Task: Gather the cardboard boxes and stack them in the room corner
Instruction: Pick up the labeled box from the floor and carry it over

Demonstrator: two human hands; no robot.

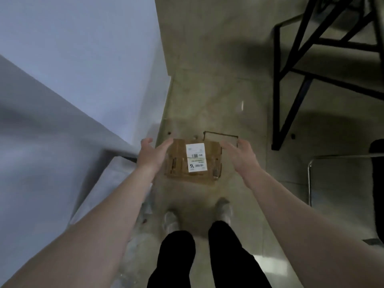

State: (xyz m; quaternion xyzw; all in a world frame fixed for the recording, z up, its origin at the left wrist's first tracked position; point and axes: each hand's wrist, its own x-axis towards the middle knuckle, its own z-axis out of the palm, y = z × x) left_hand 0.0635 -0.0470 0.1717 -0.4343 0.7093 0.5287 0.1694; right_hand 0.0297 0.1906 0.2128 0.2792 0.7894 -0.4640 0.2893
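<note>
A small brown cardboard box (180, 161) with a white shipping label on top lies on the tiled floor, close to the foot of the white wall. My left hand (150, 154) hovers at the box's left side, fingers spread, its fingertips over the top left corner. My right hand (240, 155) hovers just off the box's right side, also spread. Neither hand grips the box. My two feet in light shoes stand just behind it.
A white wall (83, 59) and a grey ledge (52, 132) fill the left. A black metal table frame (278, 90) stands at the right, and a chrome-framed chair (309, 179) at the lower right. A thin wire frame (220, 135) lies behind the box. Crumpled clear plastic (135, 242) lies by my left foot.
</note>
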